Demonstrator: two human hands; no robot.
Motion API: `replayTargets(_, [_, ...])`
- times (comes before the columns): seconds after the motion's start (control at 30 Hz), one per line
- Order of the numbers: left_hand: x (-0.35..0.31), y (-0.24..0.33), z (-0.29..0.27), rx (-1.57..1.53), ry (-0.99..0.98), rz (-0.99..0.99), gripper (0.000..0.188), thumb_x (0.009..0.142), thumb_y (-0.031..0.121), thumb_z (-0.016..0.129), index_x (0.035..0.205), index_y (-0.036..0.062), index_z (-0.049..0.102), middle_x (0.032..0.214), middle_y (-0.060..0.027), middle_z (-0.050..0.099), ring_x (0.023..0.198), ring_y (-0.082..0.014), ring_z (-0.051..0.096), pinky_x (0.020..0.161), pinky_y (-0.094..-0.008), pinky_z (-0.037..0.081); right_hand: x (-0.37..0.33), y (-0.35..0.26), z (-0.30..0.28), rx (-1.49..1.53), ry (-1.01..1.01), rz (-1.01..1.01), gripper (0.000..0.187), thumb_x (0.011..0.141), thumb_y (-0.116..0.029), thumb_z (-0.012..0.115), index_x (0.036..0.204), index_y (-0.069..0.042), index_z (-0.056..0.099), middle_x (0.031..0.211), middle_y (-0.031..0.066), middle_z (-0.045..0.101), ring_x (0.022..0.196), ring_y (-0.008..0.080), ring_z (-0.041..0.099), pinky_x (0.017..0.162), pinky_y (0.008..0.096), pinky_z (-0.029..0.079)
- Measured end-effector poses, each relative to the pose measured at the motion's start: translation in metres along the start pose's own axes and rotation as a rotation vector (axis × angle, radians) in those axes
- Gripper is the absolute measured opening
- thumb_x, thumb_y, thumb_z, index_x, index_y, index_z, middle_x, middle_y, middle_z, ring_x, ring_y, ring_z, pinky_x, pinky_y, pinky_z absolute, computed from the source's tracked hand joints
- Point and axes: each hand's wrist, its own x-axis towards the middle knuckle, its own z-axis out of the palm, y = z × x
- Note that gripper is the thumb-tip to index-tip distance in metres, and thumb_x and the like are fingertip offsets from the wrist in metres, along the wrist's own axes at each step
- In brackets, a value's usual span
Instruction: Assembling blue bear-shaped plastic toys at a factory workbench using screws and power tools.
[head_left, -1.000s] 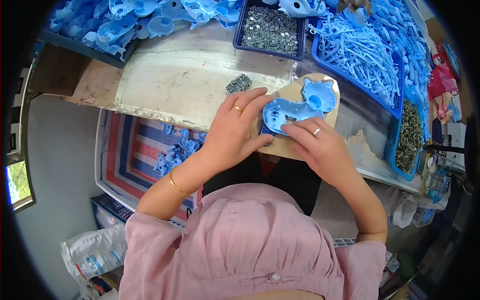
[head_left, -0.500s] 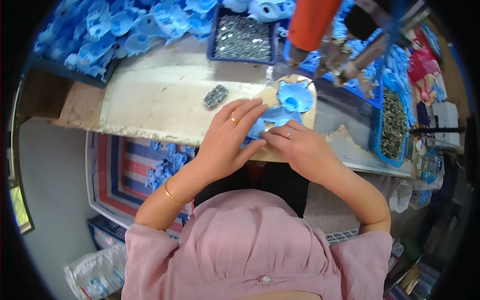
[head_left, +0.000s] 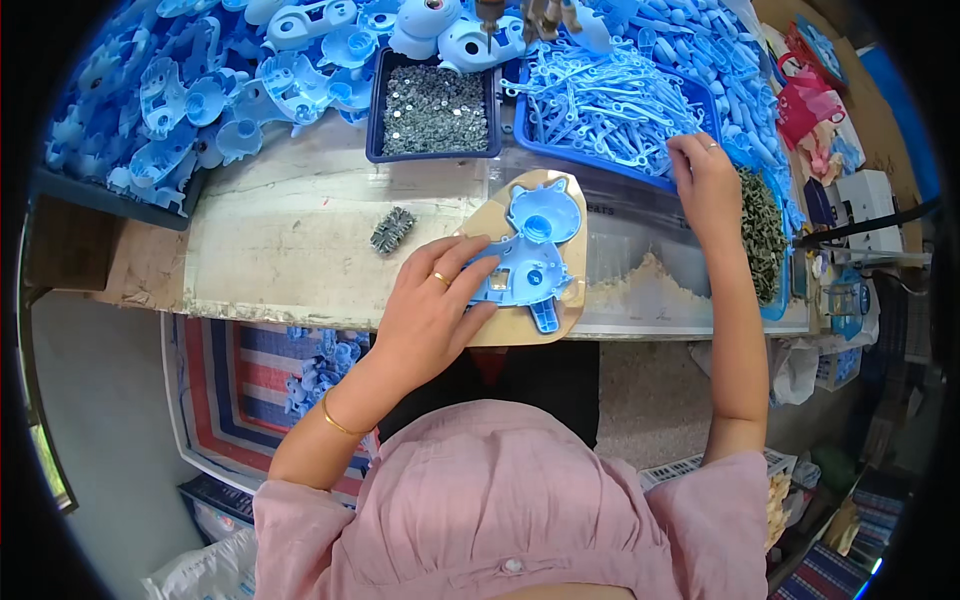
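Note:
A pale wooden board (head_left: 560, 318) lies at the table's front edge and carries a light-blue animal-shaped plastic shell (head_left: 548, 262), hollow side up. My left hand (head_left: 430, 295) lies over the shell's left part, fingers stretched out and thumb apart. A small blue plastic piece (head_left: 544, 316) sits at the shell's lower edge. Farther right, my right hand (head_left: 712, 182) is at the near right edge of a blue tray (head_left: 600, 160) of thin light-blue plastic rods (head_left: 610, 105). Its fingers are bent together; whatever they hold is hidden.
Left of the board lies a small heap of metal parts (head_left: 393, 230). Behind it stands a dark tray of small metal pieces (head_left: 436, 110). Blue shells (head_left: 165, 100) pile at the far left. A basket of metal parts (head_left: 762, 230) is right; a metal tool tip (head_left: 490, 15) hangs above.
My right hand has left the shell and reached right to the tray of rods. My left hand stays on the shell. The view has shifted, and the orange tool part has gone out of it.

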Motion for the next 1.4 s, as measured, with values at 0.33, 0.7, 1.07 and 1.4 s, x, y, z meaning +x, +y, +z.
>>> replayTargets(0.33, [-0.001,0.001,-0.001,0.010,-0.009,0.001,0.045,0.084,0.018,0.075,0.125,0.0039,0.063,0.138,-0.0123,0.057,0.127,-0.0351,0.051,0.106,-0.0465,0.042,0.004,0.003,-0.011,0.129,-0.029,-0.032,0.011,0.092,-0.006,0.067,0.104,-0.004,0.068,0.097,0.0104,0.070,0.084,0.0240,0.067,0.073,0.0353,0.052])
replayTargets(0.7, [0.007,0.003,-0.007,-0.021,-0.022,-0.003,0.047,0.084,0.024,0.078,0.125,0.0065,0.063,0.135,-0.0118,0.059,0.125,-0.0356,0.052,0.105,-0.0457,0.043,0.009,0.045,-0.029,0.983,-0.210,0.799,0.025,0.097,-0.019,0.067,0.114,-0.001,0.072,0.087,-0.0001,0.067,0.073,0.0044,0.056,0.065,0.0194,0.044])
replayTargets(1.07, [0.029,0.056,0.012,-0.910,-0.010,-0.296,0.039,0.101,0.014,0.063,0.137,0.0014,0.059,0.124,-0.0146,0.069,0.106,-0.0224,0.067,0.095,-0.0325,0.051,-0.069,-0.087,-0.066,1.515,-0.362,0.697,0.013,0.087,0.002,0.072,0.099,0.001,0.068,0.091,0.0144,0.075,0.080,0.0181,0.074,0.072,0.0287,0.060])
replayTargets(1.4, [0.044,0.037,0.011,-1.232,0.135,-0.517,0.026,0.109,0.025,0.051,0.114,0.0027,0.061,0.098,-0.0095,0.072,0.091,-0.0168,0.068,0.081,-0.0288,0.052,-0.097,-0.003,-0.070,0.223,0.054,0.407,0.017,0.086,-0.003,0.071,0.103,-0.004,0.073,0.100,0.0079,0.070,0.091,0.0206,0.067,0.079,0.0330,0.052])
